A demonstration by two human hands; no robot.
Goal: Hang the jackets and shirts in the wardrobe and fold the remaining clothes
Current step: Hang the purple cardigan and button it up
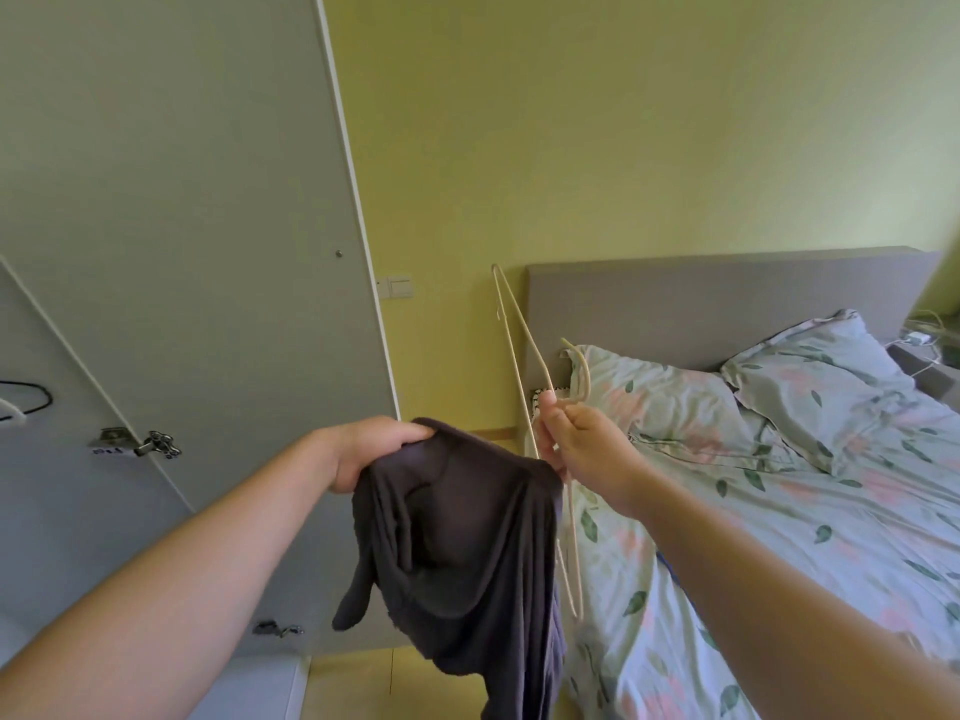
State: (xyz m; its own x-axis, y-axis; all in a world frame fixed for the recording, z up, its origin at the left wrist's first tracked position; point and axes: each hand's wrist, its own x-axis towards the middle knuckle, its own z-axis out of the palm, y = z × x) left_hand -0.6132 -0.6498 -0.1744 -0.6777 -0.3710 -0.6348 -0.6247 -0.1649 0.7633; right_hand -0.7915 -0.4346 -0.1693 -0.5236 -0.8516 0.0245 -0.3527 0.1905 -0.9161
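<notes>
Left hand (363,449): clenching around the top edge of a dark grey shirt (467,537), fingers curling over bunched cloth. The shirt is hanging in mid-air between the wardrobe and the bed, and is not yet on the hanger. Its fabric is looking soft and matte, falling in long limp folds, with one loose flap drooping at the lower left.

Right hand (582,449): pinching a cream hanger (586,381) just below its curved hook, thumb and fingers closing around the thin neck. The hanger is tilting on its side, one slim arm pointing up towards the wall, the other running down beside the shirt's right edge. I cannot tell whether this is one hanger or two held together.

Wardrobe door (208,200): flat, smooth, pale grey panel with a white edge, standing open. A metal hinge (140,443) is showing on a second panel lower left, near a black wire hanger (31,397).

Bed: a crumpled cotton-like duvet (779,537), pale blue with pink flowers and green leaves, is lying under two matching pillows (654,402) (821,371), which are leaning on a grey padded headboard (701,298). The wall (623,122) is yellow and plain.
</notes>
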